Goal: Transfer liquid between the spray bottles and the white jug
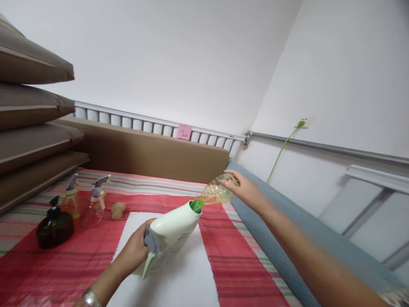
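My left hand (136,247) is closed round a pale green bottle (174,224), tilted with its open mouth up to the right. A grey spray trigger head (152,241) with a pale green end sits at the fingers of that hand, against the bottle's side. My right hand (243,187) grips a clear yellowish ribbed bottle (217,190), tipped down to the left with its neck at the pale bottle's mouth. Bright green (197,204) shows where the two meet; whether it is liquid or a funnel I cannot tell.
At the left stand a dark pump bottle (55,228), a yellowish spray bottle (70,200), a clear spray bottle (96,209) and a small beige cup-like piece (118,210). A white sheet (166,285) lies on red cloth (236,264). Stacked cushions (35,102) rise at left.
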`<state>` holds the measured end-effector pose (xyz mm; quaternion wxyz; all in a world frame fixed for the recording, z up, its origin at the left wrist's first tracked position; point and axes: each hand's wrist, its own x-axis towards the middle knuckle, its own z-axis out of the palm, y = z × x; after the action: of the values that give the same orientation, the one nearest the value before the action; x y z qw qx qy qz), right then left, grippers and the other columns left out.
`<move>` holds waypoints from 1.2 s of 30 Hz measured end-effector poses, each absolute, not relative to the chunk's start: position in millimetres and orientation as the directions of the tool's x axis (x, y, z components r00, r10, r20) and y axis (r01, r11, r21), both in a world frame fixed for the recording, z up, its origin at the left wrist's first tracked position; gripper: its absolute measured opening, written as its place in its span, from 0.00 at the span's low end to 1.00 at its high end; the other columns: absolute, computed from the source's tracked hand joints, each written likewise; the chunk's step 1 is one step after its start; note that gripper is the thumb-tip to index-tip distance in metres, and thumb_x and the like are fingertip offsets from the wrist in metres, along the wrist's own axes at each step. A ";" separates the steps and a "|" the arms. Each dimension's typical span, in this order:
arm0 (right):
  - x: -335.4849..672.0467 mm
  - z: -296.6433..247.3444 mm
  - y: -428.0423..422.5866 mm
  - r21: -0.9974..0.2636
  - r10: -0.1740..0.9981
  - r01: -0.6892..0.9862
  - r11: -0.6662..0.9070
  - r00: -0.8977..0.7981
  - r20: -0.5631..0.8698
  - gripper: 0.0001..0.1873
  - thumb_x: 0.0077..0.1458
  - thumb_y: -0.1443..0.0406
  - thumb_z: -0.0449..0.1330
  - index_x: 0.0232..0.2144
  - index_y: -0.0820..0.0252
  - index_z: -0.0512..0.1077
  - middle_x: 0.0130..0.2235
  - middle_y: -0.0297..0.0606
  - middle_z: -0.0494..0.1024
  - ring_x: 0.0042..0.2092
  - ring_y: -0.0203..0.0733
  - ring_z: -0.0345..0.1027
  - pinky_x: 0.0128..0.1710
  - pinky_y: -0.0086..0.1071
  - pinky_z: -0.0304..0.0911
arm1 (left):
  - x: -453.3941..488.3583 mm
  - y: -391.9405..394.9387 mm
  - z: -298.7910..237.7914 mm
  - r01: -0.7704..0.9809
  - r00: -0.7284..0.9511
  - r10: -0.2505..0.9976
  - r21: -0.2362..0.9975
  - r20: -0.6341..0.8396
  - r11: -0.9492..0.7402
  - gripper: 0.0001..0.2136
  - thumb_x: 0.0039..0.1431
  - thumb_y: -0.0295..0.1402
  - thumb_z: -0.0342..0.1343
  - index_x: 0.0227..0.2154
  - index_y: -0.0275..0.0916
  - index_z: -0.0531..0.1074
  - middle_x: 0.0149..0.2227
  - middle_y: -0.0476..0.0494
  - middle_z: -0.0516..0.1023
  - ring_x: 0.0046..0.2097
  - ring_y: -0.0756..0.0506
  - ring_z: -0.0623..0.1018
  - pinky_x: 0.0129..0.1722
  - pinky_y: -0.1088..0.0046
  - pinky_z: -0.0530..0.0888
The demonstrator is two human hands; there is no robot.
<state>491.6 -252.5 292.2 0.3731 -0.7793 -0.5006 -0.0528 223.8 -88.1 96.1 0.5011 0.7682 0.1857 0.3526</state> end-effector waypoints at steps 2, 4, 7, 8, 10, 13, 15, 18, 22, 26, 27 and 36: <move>480.9 298.9 -248.5 -0.437 0.767 0.868 -0.236 0.443 0.464 0.27 0.50 0.50 0.58 0.50 0.53 0.66 0.50 0.40 0.73 0.50 0.53 0.66 0.50 0.43 0.59 | 222.2 -85.1 91.3 -0.067 0.673 0.648 0.902 0.357 -0.426 0.26 0.43 0.23 0.51 0.50 0.36 0.66 0.48 0.40 0.75 0.49 0.41 0.74 0.49 0.66 0.70; 470.2 304.7 -243.3 -0.339 0.795 0.909 -0.241 0.385 0.469 0.27 0.51 0.50 0.58 0.51 0.54 0.65 0.51 0.41 0.72 0.51 0.53 0.65 0.51 0.43 0.59 | 220.7 -81.7 86.1 -0.067 0.658 0.659 0.901 0.363 -0.429 0.26 0.44 0.23 0.51 0.50 0.36 0.66 0.48 0.40 0.75 0.49 0.41 0.74 0.49 0.66 0.70; 455.7 311.5 -233.5 -0.229 0.826 0.950 -0.214 0.301 0.476 0.29 0.50 0.49 0.58 0.52 0.53 0.64 0.53 0.41 0.70 0.53 0.53 0.64 0.53 0.43 0.58 | 217.7 -76.9 79.5 -0.063 0.658 0.659 0.899 0.364 -0.434 0.25 0.45 0.24 0.52 0.50 0.36 0.66 0.48 0.40 0.75 0.48 0.42 0.74 0.49 0.67 0.69; 451.1 313.5 -230.2 -0.198 0.836 0.960 -0.199 0.272 0.476 0.29 0.50 0.48 0.58 0.52 0.53 0.64 0.53 0.41 0.70 0.53 0.52 0.64 0.53 0.43 0.57 | 216.5 -75.3 77.6 -0.058 0.660 0.660 0.901 0.358 -0.430 0.24 0.45 0.24 0.52 0.50 0.36 0.66 0.48 0.40 0.75 0.48 0.42 0.74 0.49 0.68 0.69; 442.5 317.2 -223.9 -0.152 0.854 0.974 -0.169 0.221 0.471 0.30 0.50 0.48 0.58 0.53 0.52 0.63 0.53 0.42 0.70 0.52 0.52 0.65 0.53 0.43 0.58 | 213.5 -72.4 74.0 -0.046 0.657 0.673 0.908 0.341 -0.416 0.24 0.45 0.25 0.53 0.49 0.36 0.66 0.47 0.40 0.75 0.47 0.42 0.74 0.48 0.68 0.70; 432.1 321.3 -215.5 -0.126 0.867 0.982 -0.139 0.182 0.464 0.31 0.49 0.47 0.58 0.53 0.51 0.63 0.52 0.42 0.70 0.51 0.52 0.66 0.52 0.43 0.59 | 208.5 -68.7 68.8 -0.034 0.627 0.708 0.919 0.325 -0.392 0.23 0.45 0.26 0.54 0.48 0.36 0.66 0.45 0.41 0.76 0.45 0.42 0.75 0.47 0.68 0.71; 428.0 322.2 -210.2 -0.132 0.867 0.982 -0.138 0.184 0.462 0.30 0.49 0.48 0.58 0.52 0.51 0.64 0.52 0.41 0.71 0.50 0.52 0.66 0.51 0.42 0.59 | 204.9 -67.6 66.3 -0.045 0.609 0.724 0.925 0.324 -0.376 0.22 0.45 0.27 0.55 0.47 0.36 0.66 0.44 0.41 0.77 0.44 0.42 0.76 0.46 0.68 0.71; 425.5 321.3 -202.4 -0.165 0.862 0.975 -0.146 0.208 0.462 0.29 0.50 0.48 0.58 0.52 0.51 0.65 0.52 0.40 0.71 0.52 0.52 0.65 0.51 0.42 0.59 | 199.5 -67.9 64.6 -0.078 0.601 0.729 0.932 0.328 -0.355 0.21 0.46 0.30 0.56 0.46 0.36 0.67 0.43 0.42 0.77 0.44 0.42 0.76 0.46 0.68 0.72; 424.3 320.2 -194.8 -0.215 0.862 0.963 -0.159 0.242 0.446 0.27 0.50 0.49 0.58 0.51 0.52 0.65 0.53 0.38 0.71 0.52 0.53 0.65 0.52 0.42 0.59 | 193.2 -68.3 62.2 -0.106 0.628 0.712 0.941 0.314 -0.322 0.21 0.48 0.31 0.56 0.47 0.36 0.66 0.43 0.42 0.77 0.45 0.42 0.76 0.46 0.68 0.71; 422.2 320.5 -192.4 -0.242 0.851 0.954 -0.178 0.273 0.450 0.27 0.50 0.50 0.58 0.51 0.52 0.66 0.52 0.38 0.72 0.51 0.54 0.65 0.51 0.43 0.60 | 189.5 -66.8 58.1 -0.133 0.641 0.710 0.954 0.290 -0.270 0.21 0.49 0.30 0.55 0.49 0.35 0.65 0.43 0.42 0.77 0.45 0.43 0.75 0.45 0.69 0.72; 421.7 320.5 -192.1 -0.244 0.849 0.952 -0.184 0.279 0.449 0.27 0.50 0.50 0.58 0.50 0.52 0.66 0.52 0.39 0.72 0.51 0.54 0.66 0.50 0.43 0.60 | 189.0 -66.5 57.8 -0.135 0.639 0.713 0.954 0.289 -0.266 0.21 0.49 0.30 0.54 0.49 0.35 0.65 0.43 0.42 0.77 0.44 0.43 0.75 0.44 0.69 0.72; 418.5 322.4 -189.4 -0.213 0.827 0.952 -0.221 0.299 0.476 0.27 0.49 0.49 0.57 0.49 0.53 0.67 0.49 0.39 0.74 0.47 0.54 0.69 0.47 0.43 0.63 | 187.2 -63.8 60.0 -0.149 0.639 0.711 0.954 0.295 -0.261 0.24 0.44 0.25 0.53 0.48 0.34 0.66 0.41 0.43 0.77 0.42 0.43 0.76 0.43 0.71 0.71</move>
<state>418.5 -189.4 322.4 0.2370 -0.7703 -0.5772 -0.1314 187.2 -63.8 60.0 0.5738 0.7000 0.2006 0.3748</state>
